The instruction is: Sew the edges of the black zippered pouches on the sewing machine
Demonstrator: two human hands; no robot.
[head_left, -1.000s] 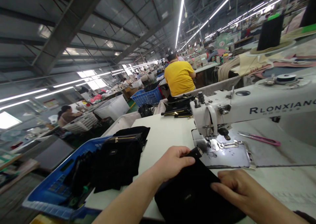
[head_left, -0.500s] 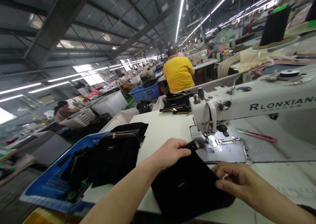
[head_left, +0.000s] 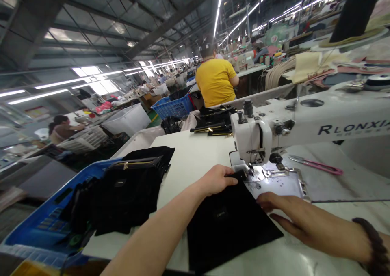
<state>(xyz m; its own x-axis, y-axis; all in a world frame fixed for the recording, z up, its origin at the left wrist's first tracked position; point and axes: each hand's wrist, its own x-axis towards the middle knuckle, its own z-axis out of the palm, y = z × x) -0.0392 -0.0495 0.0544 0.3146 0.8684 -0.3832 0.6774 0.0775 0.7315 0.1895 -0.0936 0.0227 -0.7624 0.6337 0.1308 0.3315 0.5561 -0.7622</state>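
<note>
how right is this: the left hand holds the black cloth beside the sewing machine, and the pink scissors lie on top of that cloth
Not quite: the pink scissors are apart from the black cloth. The head view shows them on the flat work surface under the sewing machine's arm. The left hand does hold the cloth.

A pale tabletop (head_left: 183, 152) spans the frame's middle and lower right; a white sewing machine (head_left: 304, 119) stands at right, pink-handled snips (head_left: 323, 167) on its bed (head_left: 350, 188); a labelled black piece (head_left: 227, 227) lies lower centre; a black stack (head_left: 128, 195) sits lower left.
</note>
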